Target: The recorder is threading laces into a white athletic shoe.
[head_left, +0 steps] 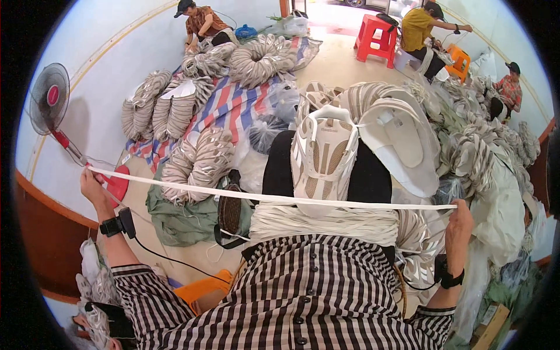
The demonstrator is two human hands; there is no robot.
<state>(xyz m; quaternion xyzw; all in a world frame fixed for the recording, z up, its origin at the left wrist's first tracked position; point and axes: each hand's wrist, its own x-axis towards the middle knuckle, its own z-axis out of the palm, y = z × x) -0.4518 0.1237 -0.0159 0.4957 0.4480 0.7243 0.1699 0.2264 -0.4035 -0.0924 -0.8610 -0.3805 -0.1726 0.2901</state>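
A long flat white shoelace [274, 196] is stretched between my two hands, running across in front of my lap. My left hand [92, 185] grips one end, out to the left near the fan's base. On the right, my right hand [459, 219] is closed on the other end. Behind the lace, a beige and white shoe upper [324, 154] lies on my dark-clad thighs, its tongue toward the far side. A thick bundle of white laces [324, 224] lies across my waist. Beside the upper, further shoe uppers [402, 137] are fanned out with their pale insides showing.
A standing fan [51, 99] is at the left wall. Rings of stacked uppers [259, 58] lie on a striped tarp [227, 105]. Piles of uppers [475, 154] line the right side. Several people sit working farther off, near a red stool [376, 39]. A sandal [229, 213] lies left of my lap.
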